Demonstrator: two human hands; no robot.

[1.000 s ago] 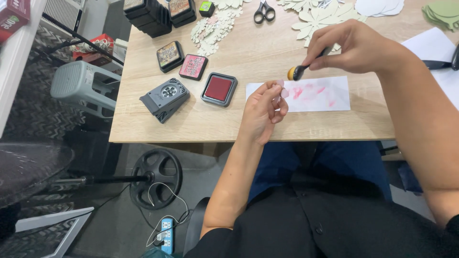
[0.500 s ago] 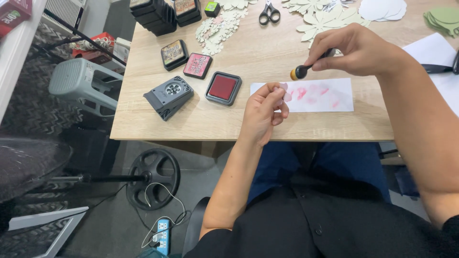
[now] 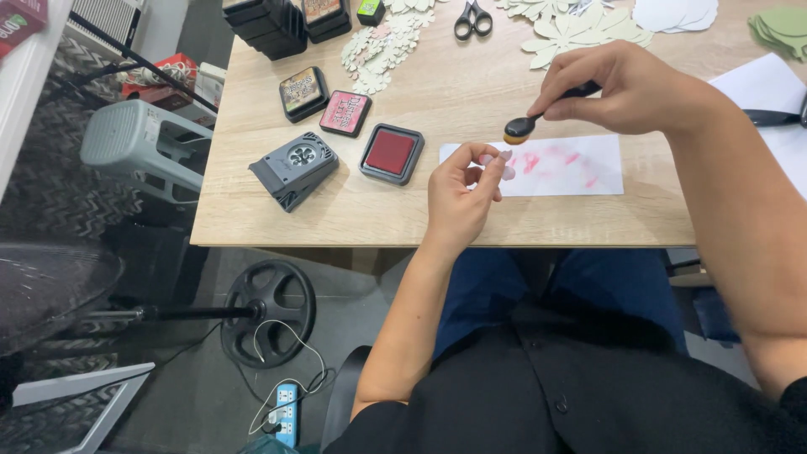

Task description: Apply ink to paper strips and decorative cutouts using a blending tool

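Observation:
My right hand [image 3: 626,88] grips a small black blending brush [image 3: 523,127] by its handle, its round head held just above the left part of a white paper sheet [image 3: 580,172] smeared with pink ink. My left hand [image 3: 461,197] hovers at the sheet's left end and pinches a small pale paper piece [image 3: 496,161] between thumb and fingertips. An open red ink pad [image 3: 391,153] lies left of the sheet on the wooden table [image 3: 336,214].
Two closed ink pads [image 3: 345,112] and a grey paper punch [image 3: 294,168] sit left of the red pad. Scissors [image 3: 473,18], cream paper flower cutouts [image 3: 580,29] and dark ink-pad stacks [image 3: 269,25] line the far side. A fan base [image 3: 269,313] stands on the floor.
The brush in my right hand stays near the sheet's left part. My left hand keeps its pinch at the sheet's end. The view has shifted slightly.

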